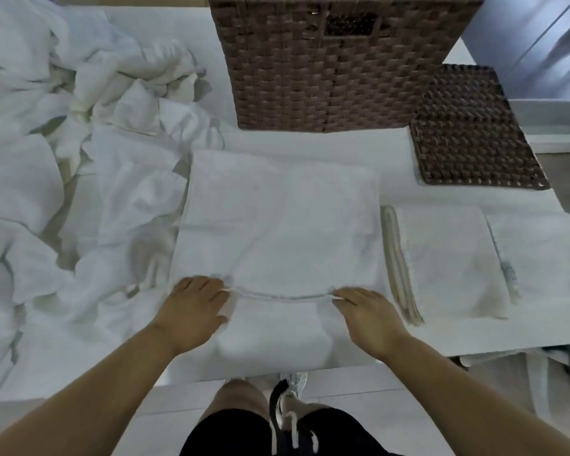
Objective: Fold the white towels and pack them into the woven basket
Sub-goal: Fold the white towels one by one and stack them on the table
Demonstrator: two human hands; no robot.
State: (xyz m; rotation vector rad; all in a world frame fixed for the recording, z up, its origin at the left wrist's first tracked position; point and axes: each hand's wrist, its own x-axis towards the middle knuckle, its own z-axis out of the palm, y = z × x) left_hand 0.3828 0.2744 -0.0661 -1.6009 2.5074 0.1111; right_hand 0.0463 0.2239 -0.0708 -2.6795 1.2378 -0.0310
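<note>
Towel point(277, 232) lies flat at the table's near edge, half-folded; my left hand point(191, 311) and right hand point(369, 314) pinch its near hem between fingertips. Just right, folded towels point(448, 258) wait near the right edge. Crumpled pile point(63, 143) fills the left side, unfolded. Basket point(336, 67) stands at the far edge; its inside is hidden.

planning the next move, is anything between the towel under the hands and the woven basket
Nothing visible: bare white table lies between the white towel being folded and the brown woven basket. The flat brown woven lid sits off right.
</note>
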